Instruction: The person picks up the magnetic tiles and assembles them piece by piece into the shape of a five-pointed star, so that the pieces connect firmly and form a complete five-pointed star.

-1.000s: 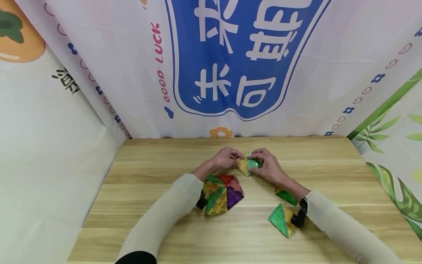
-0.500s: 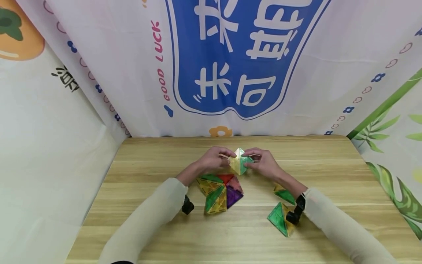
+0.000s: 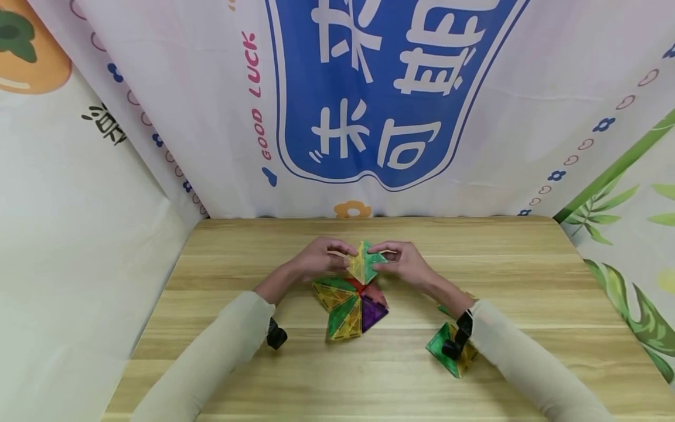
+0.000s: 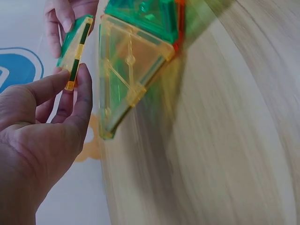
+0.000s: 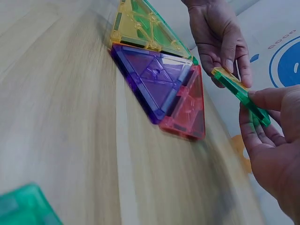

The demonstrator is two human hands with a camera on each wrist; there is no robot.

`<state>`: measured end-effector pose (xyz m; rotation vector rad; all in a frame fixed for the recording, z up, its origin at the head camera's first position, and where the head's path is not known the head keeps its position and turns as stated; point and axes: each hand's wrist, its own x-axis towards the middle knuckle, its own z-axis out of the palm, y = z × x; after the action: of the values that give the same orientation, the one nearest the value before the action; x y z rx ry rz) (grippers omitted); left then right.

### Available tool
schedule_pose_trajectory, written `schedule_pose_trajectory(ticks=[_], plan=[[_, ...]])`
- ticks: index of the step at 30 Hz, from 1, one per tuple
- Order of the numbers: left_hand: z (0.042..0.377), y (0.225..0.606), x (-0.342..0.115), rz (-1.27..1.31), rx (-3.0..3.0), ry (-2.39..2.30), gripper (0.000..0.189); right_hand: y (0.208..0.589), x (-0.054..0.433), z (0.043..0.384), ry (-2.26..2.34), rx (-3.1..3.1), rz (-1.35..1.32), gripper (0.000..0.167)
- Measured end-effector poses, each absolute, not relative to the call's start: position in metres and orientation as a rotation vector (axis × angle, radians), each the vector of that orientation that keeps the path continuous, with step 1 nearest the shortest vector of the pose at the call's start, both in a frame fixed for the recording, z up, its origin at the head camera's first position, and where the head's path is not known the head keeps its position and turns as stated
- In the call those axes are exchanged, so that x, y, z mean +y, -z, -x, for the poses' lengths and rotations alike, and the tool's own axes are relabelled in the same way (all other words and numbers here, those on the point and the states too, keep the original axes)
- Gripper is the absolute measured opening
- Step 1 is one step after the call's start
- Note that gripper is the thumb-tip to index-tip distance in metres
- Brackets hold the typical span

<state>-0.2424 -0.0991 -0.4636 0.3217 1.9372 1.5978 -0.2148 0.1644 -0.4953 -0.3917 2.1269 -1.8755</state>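
My left hand [image 3: 319, 258] pinches the yellow triangular magnetic tile [image 3: 356, 266] at its outer side. My right hand [image 3: 407, 262] pinches the green triangular magnetic tile [image 3: 372, 266] joined to it edge to edge. Together the two tiles form a diamond, raised at the far side of a cluster of tiles. In the right wrist view the green tile [image 5: 241, 96] is seen nearly edge-on, between thumb and fingers. Several triangular tiles make up the cluster, among them a purple tile [image 3: 373, 313], a yellow tile [image 3: 348, 328] and a red tile [image 3: 355, 285] partly hidden by the diamond.
On the wooden table [image 3: 337, 381], a green and yellow tile pair [image 3: 442, 349] lies at the right, partly covered by the right wrist camera [image 3: 452, 350]. Behind the right forearm, more tiles [image 3: 469, 298] peek out. A printed cloth [image 3: 227, 193] hangs along the table's back edge.
Both hands have carried the yellow and green diamond leftward, from right of the cluster to its far side. The cluster's upper left tiles are now less covered by the left arm.
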Motion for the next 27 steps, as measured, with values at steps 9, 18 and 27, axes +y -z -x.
schedule_pose_trajectory(ticks=[9, 18, 27], plan=[[0.248, 0.473, -0.113, -0.292, 1.893, -1.589, 0.03, 0.507, 0.155, 0.218, 1.903, 2.048, 0.389, 0.039], [0.25, 0.483, -0.112, -0.303, 1.929, -1.548, 0.03, 0.522, 0.154, 0.221, 1.923, 1.979, 0.37, 0.041], [0.248, 0.489, -0.107, -0.346, 2.037, -1.462, 0.024, 0.521, 0.153, 0.22, 1.796, 2.174, 0.454, 0.039]])
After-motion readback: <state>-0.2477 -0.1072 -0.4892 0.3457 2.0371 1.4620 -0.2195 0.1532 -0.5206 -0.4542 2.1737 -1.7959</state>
